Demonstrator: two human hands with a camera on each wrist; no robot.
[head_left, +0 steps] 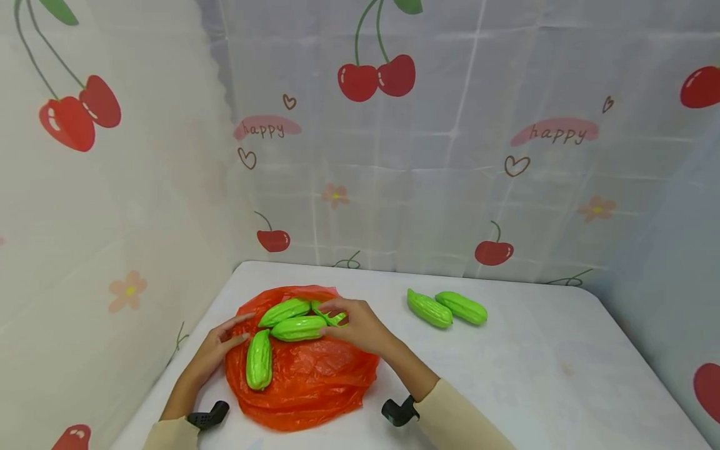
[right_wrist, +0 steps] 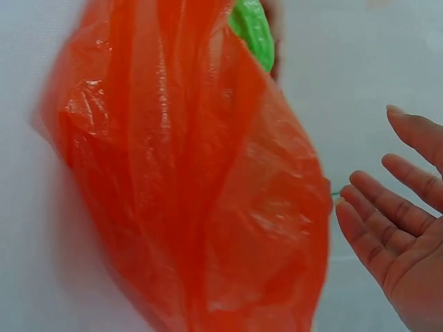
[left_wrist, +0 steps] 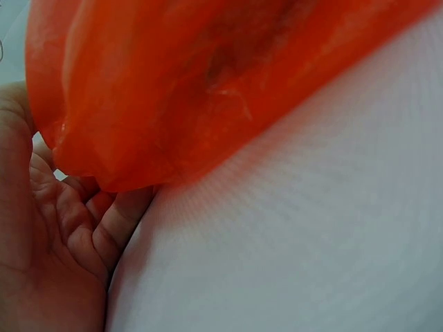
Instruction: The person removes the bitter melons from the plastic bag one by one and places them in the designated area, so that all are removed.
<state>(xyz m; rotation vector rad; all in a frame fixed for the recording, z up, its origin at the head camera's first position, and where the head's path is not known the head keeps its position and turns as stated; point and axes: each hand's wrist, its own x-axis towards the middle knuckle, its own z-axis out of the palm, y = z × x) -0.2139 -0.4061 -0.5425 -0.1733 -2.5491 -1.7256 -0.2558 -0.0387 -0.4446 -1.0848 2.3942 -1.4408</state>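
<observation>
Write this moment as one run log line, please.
left grip: touching red bag; right grip: at green gourds; table: two more gourds

Bright green vegetables (head_left: 298, 329), orange-red bag (head_left: 320, 369), white desk (head_left: 534, 362), beige sleeves (head_left: 458, 419), black wrist cameras (head_left: 399, 412), pale curtain (head_left: 422, 206) patterned with red cherries (head_left: 358, 82), yellow-centred peach flowers (head_left: 597, 209), brown heart outlines (head_left: 517, 165), pink smears (head_left: 554, 130)

The head view looks forward and down from the near side, well back, taking in the whole red bag (head_left: 315, 375), most of the tabletop (head_left: 523, 362) and the cherry-printed cloth (head_left: 416, 169) at the far side. The left wrist camera (head_left: 209, 415) sits at the near left, low over the tabletop, facing the bag up close. The right wrist camera (head_left: 399, 412), at the near right, also faces it closely, catching part of one green gourd (right_wrist: 255, 31). All three views share the bag.
</observation>
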